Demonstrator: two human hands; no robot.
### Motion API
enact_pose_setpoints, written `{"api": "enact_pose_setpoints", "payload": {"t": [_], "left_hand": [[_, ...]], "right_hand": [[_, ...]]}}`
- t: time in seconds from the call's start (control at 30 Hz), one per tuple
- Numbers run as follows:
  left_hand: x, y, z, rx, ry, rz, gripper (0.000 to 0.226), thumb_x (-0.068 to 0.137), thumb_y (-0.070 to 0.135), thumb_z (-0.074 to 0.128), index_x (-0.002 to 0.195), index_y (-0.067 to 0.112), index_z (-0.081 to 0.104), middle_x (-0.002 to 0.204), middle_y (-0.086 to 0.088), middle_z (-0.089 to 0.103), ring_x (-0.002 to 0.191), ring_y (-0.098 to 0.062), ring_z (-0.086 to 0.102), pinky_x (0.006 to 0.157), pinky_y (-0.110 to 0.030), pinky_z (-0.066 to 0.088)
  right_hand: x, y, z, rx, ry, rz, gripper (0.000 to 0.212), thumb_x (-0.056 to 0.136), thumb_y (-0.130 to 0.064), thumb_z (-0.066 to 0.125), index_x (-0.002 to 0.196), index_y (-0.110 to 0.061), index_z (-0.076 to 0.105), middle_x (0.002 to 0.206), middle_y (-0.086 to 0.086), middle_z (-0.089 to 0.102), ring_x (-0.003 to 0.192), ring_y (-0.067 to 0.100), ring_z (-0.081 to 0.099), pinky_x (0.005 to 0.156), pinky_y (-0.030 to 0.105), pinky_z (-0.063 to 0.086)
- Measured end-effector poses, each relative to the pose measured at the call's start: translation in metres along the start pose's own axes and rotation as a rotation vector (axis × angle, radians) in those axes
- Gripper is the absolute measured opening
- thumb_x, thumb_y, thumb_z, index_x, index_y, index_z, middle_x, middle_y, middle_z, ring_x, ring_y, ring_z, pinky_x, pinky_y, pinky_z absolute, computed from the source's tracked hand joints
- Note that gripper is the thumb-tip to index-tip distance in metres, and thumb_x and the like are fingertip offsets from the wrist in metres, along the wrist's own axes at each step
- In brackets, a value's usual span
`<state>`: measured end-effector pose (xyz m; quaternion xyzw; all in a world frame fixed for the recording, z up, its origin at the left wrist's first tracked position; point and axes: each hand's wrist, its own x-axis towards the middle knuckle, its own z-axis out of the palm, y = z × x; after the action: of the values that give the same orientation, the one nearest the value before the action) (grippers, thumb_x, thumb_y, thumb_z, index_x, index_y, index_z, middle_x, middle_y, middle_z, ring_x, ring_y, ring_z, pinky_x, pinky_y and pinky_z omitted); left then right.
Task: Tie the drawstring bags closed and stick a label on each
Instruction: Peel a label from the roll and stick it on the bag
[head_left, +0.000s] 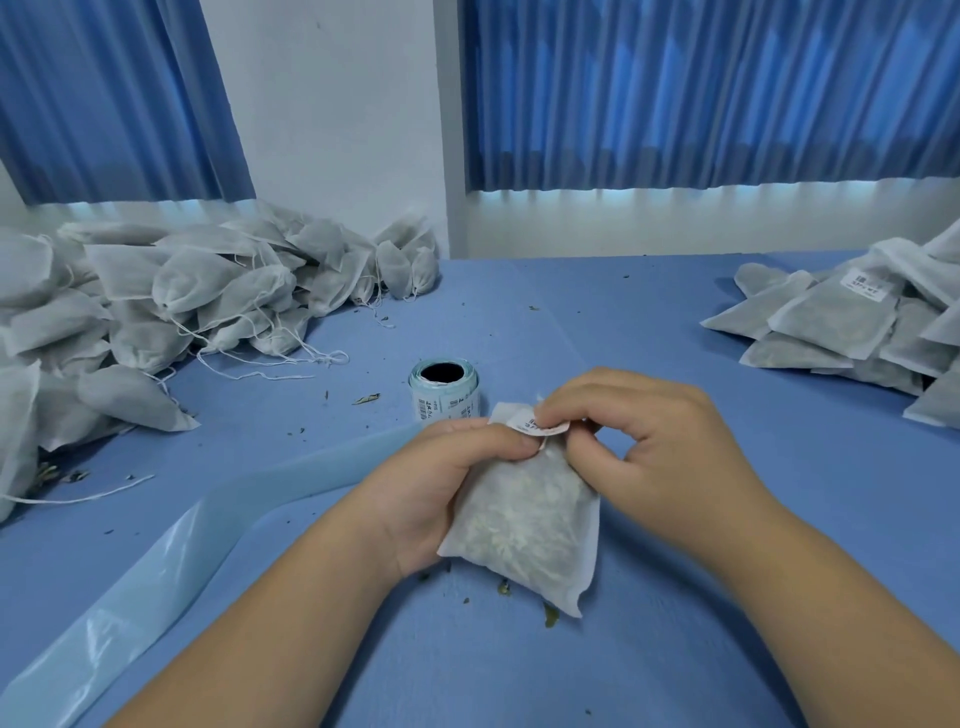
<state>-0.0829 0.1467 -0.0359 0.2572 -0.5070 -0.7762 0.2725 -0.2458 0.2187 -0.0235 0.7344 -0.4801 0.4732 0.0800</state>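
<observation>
Left grip (447, 483) curls round the bag (530, 525), right grip (649, 441) pinches the label (535, 423) at its top.

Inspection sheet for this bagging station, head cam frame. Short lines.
Surface: blue table, scattered with dried leaf crumbs.
Job's things: filled bag held at centre, label at its top edge; label roll upright just behind; left pile of bags with loose strings; right pile of bags, one showing a label.
Clutter: translucent backing strip trailing to the near-left edge.
Hands: left hand grips the bag's upper left side; right hand pinches the label.
Cables: nothing seen.
Surroundings: blue curtains, white wall.
</observation>
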Motion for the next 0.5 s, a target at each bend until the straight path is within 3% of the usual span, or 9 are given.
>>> {"api": "enact_pose_setpoints", "payload": {"t": [0.2,0.3,0.4,0.5], "left_hand": [[-0.002,0.0015,-0.0023,-0.084,-0.076,-0.055,0.022,0.074,0.014,0.058,0.089,0.009,0.073,0.092,-0.01,0.069,0.084,-0.024,0.069,0.072,-0.031,0.056],[-0.0028,0.0035,-0.0027,-0.136,-0.102,-0.032,0.03,0.084,0.028,0.051,0.097,0.007,0.067,0.094,-0.01,0.066,0.086,-0.024,0.067,0.074,-0.031,0.056],[-0.0016,0.003,-0.0014,-0.046,-0.056,-0.008,0.038,0.086,0.04,0.06,0.104,0.009,0.071,0.101,-0.009,0.069,0.095,-0.024,0.068,0.082,-0.034,0.052],[-0.0009,-0.0001,-0.0024,0.058,0.032,0.062,0.035,0.085,0.032,0.067,0.111,0.009,0.073,0.108,-0.012,0.072,0.098,-0.025,0.07,0.079,-0.032,0.055]], "right_hand": [[-0.0007,0.0027,-0.0048,-0.034,-0.102,-0.001,0.027,0.077,-0.001,0.057,0.089,-0.015,0.078,0.092,-0.013,0.072,0.087,0.0,0.064,0.078,0.017,0.049],[-0.0026,0.0047,-0.006,-0.055,-0.163,0.016,0.031,0.079,0.0,0.06,0.098,-0.018,0.077,0.102,-0.016,0.07,0.096,-0.002,0.063,0.085,0.018,0.049],[-0.004,0.0025,-0.0066,-0.084,-0.239,0.051,0.041,0.079,-0.003,0.055,0.108,-0.022,0.075,0.114,-0.016,0.067,0.105,0.005,0.061,0.09,0.023,0.049],[-0.0046,-0.0009,-0.0049,-0.022,-0.264,0.115,0.044,0.075,-0.012,0.048,0.107,-0.028,0.075,0.117,-0.017,0.063,0.107,0.004,0.057,0.093,0.018,0.043]]}}
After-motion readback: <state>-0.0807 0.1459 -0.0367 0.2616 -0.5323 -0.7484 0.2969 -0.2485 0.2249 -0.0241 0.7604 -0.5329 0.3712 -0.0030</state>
